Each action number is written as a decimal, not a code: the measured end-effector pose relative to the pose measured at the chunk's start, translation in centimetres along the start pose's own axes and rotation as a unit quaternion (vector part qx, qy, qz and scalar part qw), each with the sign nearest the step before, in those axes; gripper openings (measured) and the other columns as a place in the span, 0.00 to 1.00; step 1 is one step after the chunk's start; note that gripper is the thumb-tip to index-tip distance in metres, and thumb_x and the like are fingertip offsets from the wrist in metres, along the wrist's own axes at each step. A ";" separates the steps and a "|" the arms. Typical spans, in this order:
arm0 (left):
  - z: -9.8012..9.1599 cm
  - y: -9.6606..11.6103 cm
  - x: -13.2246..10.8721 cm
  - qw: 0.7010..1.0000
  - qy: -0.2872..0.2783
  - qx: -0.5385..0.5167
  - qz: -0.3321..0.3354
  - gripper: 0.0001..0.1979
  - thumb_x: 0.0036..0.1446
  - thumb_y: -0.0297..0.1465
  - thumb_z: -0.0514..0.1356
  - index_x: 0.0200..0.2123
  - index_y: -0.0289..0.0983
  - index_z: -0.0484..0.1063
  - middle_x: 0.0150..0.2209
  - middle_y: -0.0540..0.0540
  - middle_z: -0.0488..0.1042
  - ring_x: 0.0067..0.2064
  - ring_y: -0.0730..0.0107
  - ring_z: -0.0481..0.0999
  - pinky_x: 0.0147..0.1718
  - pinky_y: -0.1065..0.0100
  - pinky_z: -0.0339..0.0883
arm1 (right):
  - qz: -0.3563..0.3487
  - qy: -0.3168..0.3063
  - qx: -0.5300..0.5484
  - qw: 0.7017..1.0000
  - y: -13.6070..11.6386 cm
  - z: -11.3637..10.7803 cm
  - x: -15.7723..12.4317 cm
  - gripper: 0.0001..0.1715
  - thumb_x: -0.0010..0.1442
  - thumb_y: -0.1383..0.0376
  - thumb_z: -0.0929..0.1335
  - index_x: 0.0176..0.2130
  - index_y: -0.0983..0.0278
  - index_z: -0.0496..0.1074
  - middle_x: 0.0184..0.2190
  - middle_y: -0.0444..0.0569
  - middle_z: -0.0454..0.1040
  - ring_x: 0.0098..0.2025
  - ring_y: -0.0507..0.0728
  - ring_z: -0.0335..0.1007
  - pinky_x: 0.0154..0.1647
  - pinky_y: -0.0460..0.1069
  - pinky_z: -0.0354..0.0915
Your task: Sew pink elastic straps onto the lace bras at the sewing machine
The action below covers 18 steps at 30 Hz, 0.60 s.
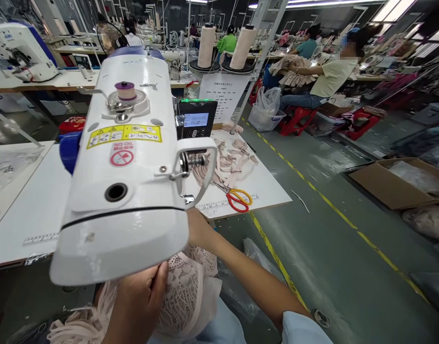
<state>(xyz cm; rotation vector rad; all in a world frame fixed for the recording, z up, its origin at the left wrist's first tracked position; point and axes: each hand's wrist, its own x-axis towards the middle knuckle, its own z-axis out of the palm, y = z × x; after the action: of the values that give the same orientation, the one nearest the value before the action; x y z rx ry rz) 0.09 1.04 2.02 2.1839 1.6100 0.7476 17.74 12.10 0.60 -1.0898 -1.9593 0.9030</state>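
Note:
A white sewing machine (129,110) fills the middle of the view, and its head hides the needle area. Below the head, a beige lace bra (183,291) hangs over my lap with its cup facing up. My left hand (144,291) is closed on the bra's upper edge, thumb pressed against the forefinger. My right hand (200,229) reaches in from the right, behind the machine head and beside the lace; its fingers are hidden there. Beige straps and lace (79,325) bunch up at lower left, under my left forearm.
Scissors with red and yellow handles (239,198) lie on the white table (266,191), beside a pile of beige strips (230,160). Two thread cones (207,46) stand behind. A control panel (197,119) adjoins the machine. A co-worker (334,71) sits at right; a cardboard box (391,184) is on the floor.

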 end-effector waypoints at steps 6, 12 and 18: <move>-0.1 -0.4 -0.8 1.000 0.003 0.007 -0.024 0.15 0.64 0.41 0.54 0.48 0.47 0.76 0.44 0.56 0.81 0.43 0.69 0.82 0.36 0.78 0.74 | 0.006 -0.002 0.025 1.000 0.0 -0.2 0.0 0.04 0.57 0.68 0.68 0.29 0.64 0.71 0.32 0.46 0.70 0.37 0.55 0.65 0.37 0.46 0.62; -1.0 0.0 -1.3 0.997 0.025 -0.001 -0.067 0.14 0.63 0.42 0.53 0.42 0.47 0.78 0.41 0.54 0.82 0.42 0.67 0.81 0.38 0.75 0.72 | -0.020 0.052 0.058 0.997 0.4 0.6 -0.1 0.04 0.55 0.71 0.68 0.33 0.64 0.72 0.34 0.43 0.67 0.34 0.52 0.64 0.34 0.45 0.58; -1.0 0.4 -1.7 0.990 0.063 -0.035 -0.120 0.15 0.63 0.42 0.54 0.39 0.44 0.78 0.40 0.51 0.82 0.42 0.65 0.80 0.41 0.72 0.71 | 0.010 0.059 0.026 0.998 0.4 1.5 0.0 0.03 0.56 0.68 0.69 0.34 0.63 0.73 0.32 0.44 0.66 0.32 0.53 0.63 0.31 0.46 0.57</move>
<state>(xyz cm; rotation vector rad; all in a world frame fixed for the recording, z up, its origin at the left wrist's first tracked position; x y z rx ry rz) -0.60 -0.71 2.70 1.8843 1.8381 0.8676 16.61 11.91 -0.49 -1.1088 -1.8208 0.8755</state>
